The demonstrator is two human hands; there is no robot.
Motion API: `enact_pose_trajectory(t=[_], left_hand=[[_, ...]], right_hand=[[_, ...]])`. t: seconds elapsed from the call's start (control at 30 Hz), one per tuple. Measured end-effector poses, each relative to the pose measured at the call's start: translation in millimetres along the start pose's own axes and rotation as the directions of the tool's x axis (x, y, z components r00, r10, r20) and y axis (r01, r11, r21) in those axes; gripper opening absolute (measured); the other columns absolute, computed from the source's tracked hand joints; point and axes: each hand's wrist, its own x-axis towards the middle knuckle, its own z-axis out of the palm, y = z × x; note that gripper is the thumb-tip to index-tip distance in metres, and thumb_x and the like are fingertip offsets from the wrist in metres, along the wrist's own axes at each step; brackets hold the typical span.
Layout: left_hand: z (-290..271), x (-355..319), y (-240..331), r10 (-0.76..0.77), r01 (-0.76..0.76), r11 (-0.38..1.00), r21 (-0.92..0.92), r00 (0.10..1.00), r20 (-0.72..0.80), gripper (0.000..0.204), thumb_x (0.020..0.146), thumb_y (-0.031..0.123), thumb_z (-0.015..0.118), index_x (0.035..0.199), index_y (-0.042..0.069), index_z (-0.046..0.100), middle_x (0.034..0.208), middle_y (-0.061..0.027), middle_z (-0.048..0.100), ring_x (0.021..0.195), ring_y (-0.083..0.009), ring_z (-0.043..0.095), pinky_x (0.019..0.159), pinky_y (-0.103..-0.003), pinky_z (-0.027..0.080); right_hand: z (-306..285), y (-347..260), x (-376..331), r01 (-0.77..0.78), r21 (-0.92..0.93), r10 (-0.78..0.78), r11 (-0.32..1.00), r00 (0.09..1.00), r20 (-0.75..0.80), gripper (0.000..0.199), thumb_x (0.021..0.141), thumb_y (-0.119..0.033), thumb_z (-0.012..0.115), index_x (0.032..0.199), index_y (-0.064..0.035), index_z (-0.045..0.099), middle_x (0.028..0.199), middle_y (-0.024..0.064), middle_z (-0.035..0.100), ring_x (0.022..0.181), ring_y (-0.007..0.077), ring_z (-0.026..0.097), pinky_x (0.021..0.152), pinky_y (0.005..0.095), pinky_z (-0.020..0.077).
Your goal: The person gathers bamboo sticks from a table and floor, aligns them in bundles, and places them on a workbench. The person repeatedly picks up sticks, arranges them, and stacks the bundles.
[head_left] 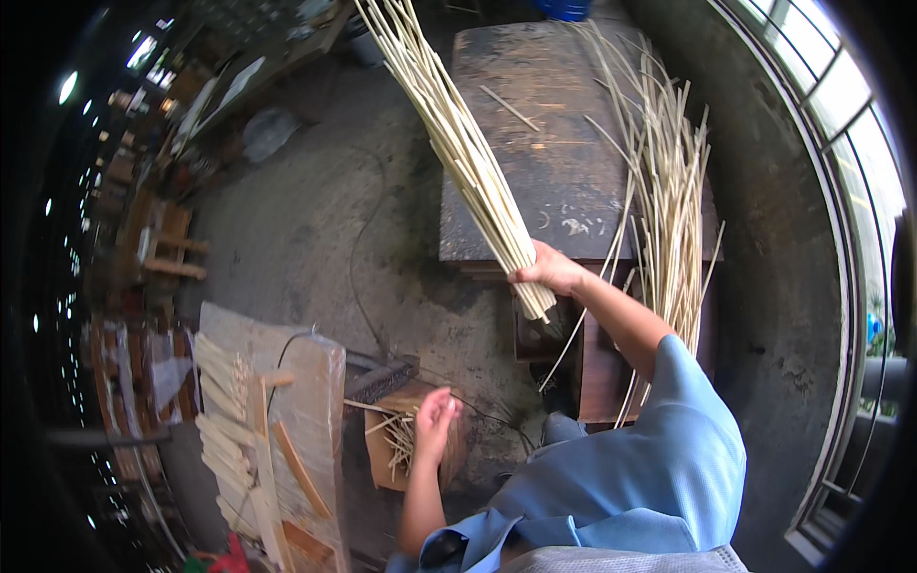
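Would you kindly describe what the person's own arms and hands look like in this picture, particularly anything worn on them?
Both hands are bare: no gloves, rings or watch show on the left hand or the right hand. The forearms are uncovered too. A light blue short-sleeved shirt covers the upper arms, its loose right sleeve ending near the elbow. No markings are visible on it.

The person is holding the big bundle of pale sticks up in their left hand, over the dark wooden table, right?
Not quite. The head view shows the right hand gripping the bundle of pale sticks over the dark wooden table. The left hand is down low by a small box of sticks.
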Motion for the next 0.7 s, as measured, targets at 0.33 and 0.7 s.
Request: enact_pose_trajectory(t=[0.33, 0.7], left_hand=[[-96, -133, 66, 0.571, -0.625, 0.762, -0.171, 0.772, -0.279, 0.109, 0.074, 0.037, 0.089, 0.153, 0.005, 0.021, 0.138, -0.0158, 0.049, 0.13, -0.0274, 0.048, 0.109, -0.042, 0.041], [-234, -416, -79, 0.469, -0.582, 0.813, 0.007, 0.647, -0.601, 0.079, 0.076, 0.009, 0.081, 0.141, 0.0, 0.038, 0.122, -0.0097, 0.059, 0.109, -0.0198, 0.06, 0.095, -0.036, 0.051]], right_hand=[[369, 116, -127, 0.135, -0.015, -0.112, 0.991, 0.875, 0.472, 0.078, 0.077, -0.011, 0.081, 0.142, -0.0035, 0.039, 0.131, 0.0079, 0.057, 0.124, 0.0182, 0.053, 0.107, 0.0367, 0.0445], [592, 190, -225, 0.223, -0.293, 0.249, 0.93, 0.205, 0.947, 0.124, 0.071, -0.072, 0.076, 0.155, -0.0002, 0.02, 0.146, 0.0199, 0.046, 0.136, 0.0292, 0.045, 0.115, 0.0441, 0.0354]])
